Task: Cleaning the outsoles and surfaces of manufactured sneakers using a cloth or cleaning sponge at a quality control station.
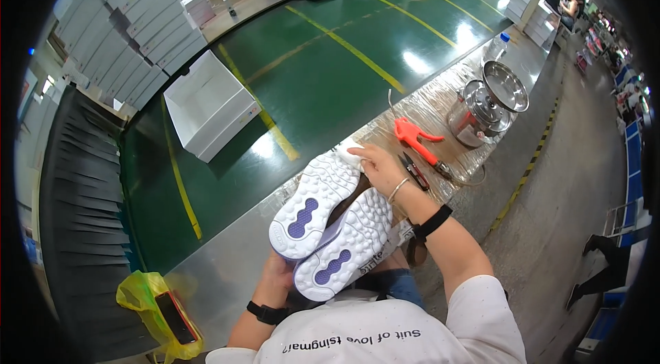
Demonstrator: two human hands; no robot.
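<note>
Holds shoes soles-up in left grip; pinches white wad in right grip, apparently wiping; likely needs steady shoes next.

Room opens over the green conveyor belt. The sneakers obstruct near, the shoebox left, the red air gun right.

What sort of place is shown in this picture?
Probably a shoe factory's packing line: a yellow-striped green belt, tall stacks of pale boxes, and white-soled sneakers being handled beside it.
</note>
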